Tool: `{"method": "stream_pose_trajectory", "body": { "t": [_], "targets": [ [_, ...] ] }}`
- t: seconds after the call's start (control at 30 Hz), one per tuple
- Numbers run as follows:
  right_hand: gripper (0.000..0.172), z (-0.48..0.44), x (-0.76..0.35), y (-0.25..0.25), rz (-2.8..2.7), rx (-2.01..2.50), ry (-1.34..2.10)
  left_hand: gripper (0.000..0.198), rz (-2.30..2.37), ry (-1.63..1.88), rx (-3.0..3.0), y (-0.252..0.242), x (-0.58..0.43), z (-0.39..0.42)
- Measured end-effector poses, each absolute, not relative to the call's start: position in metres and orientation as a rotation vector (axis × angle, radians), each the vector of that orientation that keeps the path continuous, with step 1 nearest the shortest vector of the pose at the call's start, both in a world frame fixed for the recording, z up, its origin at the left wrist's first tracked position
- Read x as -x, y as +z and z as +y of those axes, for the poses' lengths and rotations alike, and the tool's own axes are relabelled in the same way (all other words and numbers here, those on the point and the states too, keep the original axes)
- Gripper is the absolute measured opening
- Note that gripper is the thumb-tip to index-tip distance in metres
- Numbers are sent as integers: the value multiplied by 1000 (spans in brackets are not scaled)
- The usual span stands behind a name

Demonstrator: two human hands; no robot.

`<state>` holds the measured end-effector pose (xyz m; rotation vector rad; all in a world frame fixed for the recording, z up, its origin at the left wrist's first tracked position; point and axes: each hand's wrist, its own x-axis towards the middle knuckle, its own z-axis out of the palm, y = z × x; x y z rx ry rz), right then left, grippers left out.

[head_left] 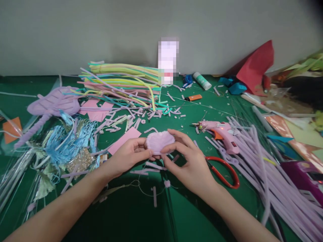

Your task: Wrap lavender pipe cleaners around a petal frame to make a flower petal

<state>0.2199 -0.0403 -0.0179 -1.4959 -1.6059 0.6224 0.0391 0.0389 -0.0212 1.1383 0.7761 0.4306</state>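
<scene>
Lilac fuzzy disc [160, 141] sits pinched between both hands above the green tabletop [141, 215]: left hand [127, 155] grips its left edge, right hand [188, 161] its right. Pink glue gun [222, 131] and red-handled scissors [223, 170] lie just right; coloured pipe cleaners [121, 84] piled far left.

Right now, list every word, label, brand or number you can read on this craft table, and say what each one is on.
No text can be read.
The upright white item at the wall is pixelated.
The glue stick shows a green label with print too small to read.
The orange lighter and pink glue gun show no readable marks.
The fuzzy lilac disc held by the left hand and right hand is plain.
</scene>
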Motion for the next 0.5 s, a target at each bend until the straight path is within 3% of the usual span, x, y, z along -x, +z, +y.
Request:
{"method": "stream_pose_trajectory", "body": {
  "t": [0.17, 0.5],
  "targets": [
    [33, -37, -228, -16, -1285, 1335, 982, 22, 820, 470, -1088, -24, -39, 38],
    [31, -31, -230, -16, -928, 1089, 1336, 38, 789, 468, -1078, -25, -44, 38]
  ]
}}
